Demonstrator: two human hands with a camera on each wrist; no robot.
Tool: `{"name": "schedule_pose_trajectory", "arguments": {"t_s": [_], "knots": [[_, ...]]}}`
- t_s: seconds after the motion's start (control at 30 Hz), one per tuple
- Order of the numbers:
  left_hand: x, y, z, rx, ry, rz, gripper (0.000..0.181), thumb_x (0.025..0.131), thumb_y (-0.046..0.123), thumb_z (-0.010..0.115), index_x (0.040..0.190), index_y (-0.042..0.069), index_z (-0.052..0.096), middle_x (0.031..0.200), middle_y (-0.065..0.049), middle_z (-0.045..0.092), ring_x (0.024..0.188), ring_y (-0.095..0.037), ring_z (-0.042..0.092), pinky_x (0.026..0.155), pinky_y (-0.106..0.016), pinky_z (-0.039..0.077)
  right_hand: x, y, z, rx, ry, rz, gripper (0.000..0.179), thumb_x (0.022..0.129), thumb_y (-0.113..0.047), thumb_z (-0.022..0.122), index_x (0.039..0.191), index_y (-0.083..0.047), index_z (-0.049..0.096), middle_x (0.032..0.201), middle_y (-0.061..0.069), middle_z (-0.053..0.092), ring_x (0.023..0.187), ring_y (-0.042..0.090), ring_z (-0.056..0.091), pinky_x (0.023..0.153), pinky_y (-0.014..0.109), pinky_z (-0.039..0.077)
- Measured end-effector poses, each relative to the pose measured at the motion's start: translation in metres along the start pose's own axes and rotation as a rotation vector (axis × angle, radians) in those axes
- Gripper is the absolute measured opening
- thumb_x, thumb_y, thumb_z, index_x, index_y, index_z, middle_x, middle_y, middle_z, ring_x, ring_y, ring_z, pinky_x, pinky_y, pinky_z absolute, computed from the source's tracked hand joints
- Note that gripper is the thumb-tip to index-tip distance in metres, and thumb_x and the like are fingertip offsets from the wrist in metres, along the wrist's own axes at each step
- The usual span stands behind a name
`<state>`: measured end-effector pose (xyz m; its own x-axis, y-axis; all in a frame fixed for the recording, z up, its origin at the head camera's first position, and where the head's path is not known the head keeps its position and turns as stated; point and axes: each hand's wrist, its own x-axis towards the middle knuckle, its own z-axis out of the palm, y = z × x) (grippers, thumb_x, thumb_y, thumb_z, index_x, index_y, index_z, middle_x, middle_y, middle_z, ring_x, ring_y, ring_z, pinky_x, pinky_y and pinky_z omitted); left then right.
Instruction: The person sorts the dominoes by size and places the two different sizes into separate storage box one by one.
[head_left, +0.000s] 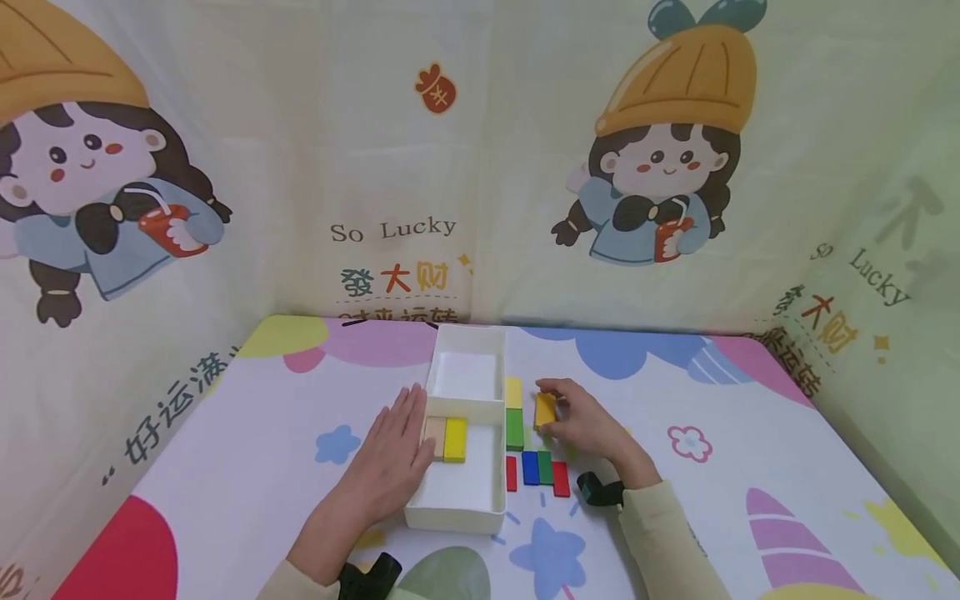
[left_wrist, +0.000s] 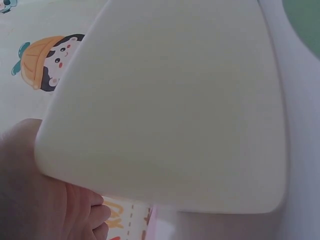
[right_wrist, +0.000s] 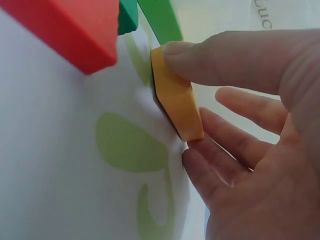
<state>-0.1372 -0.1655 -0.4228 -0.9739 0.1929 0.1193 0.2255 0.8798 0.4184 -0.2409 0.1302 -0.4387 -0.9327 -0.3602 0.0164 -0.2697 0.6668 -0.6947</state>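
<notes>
A white two-compartment box lies lengthwise on the table, one end toward the person. In its nearer compartment a beige block and a yellow block lie side by side against the left wall. The left hand rests along the box's left side, fingers straight, thumb over the rim; the left wrist view shows mostly the box's outer wall. To the right of the box, the right hand pinches an orange block at the tabletop, thumb on its near edge and fingers opposite.
Right of the box lie a pale yellow block, a green block, a red block, a blue block, a dark green block and another red block. A printed curtain rises behind the table.
</notes>
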Motion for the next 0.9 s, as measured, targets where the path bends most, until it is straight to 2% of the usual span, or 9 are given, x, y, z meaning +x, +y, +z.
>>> {"name": "schedule_pose_trajectory", "arguments": {"t_s": [0.23, 0.53, 0.67, 0.9], "knots": [[0.000, 0.000, 0.000, -0.006, 0.022, 0.005, 0.070, 0.103, 0.032, 0.044, 0.158, 0.001, 0.013, 0.167, -0.012, 0.013, 0.155, -0.033, 0.011, 0.124, -0.056, 0.015, 0.001, 0.001, 0.001, 0.007, 0.002, 0.010, 0.067, 0.085, -0.012, 0.075, 0.145, -0.011, 0.047, 0.147, 0.009, 0.050, 0.130, 0.031, 0.051, 0.108, 0.050, 0.047], [0.000, 0.000, -0.001, -0.003, 0.018, 0.011, 0.070, 0.104, 0.033, 0.042, 0.158, 0.003, 0.011, 0.168, -0.011, 0.011, 0.155, -0.032, 0.008, 0.124, -0.055, 0.015, -0.002, -0.003, -0.005, 0.083, 0.025, 0.049, 0.069, 0.085, -0.016, 0.077, 0.147, -0.015, 0.046, 0.146, 0.008, 0.051, 0.129, 0.034, 0.055, 0.103, 0.047, 0.052], [0.000, -0.001, -0.001, -0.003, 0.023, 0.011, 0.070, 0.104, 0.033, 0.043, 0.158, 0.003, 0.011, 0.168, -0.011, 0.011, 0.155, -0.031, 0.009, 0.124, -0.054, 0.016, -0.003, -0.003, -0.008, 0.083, 0.035, 0.012, 0.069, 0.085, -0.018, 0.077, 0.147, -0.014, 0.046, 0.145, 0.008, 0.052, 0.131, 0.032, 0.053, 0.106, 0.049, 0.048], [0.000, 0.000, 0.001, -0.006, 0.013, 0.007, 0.070, 0.104, 0.033, 0.042, 0.159, 0.004, 0.009, 0.168, -0.010, 0.010, 0.156, -0.031, 0.008, 0.125, -0.054, 0.015, -0.008, -0.009, -0.017, 0.109, 0.059, -0.124, 0.067, 0.085, -0.017, 0.076, 0.145, -0.008, 0.047, 0.143, 0.011, 0.055, 0.128, 0.030, 0.054, 0.109, 0.053, 0.044]]}}
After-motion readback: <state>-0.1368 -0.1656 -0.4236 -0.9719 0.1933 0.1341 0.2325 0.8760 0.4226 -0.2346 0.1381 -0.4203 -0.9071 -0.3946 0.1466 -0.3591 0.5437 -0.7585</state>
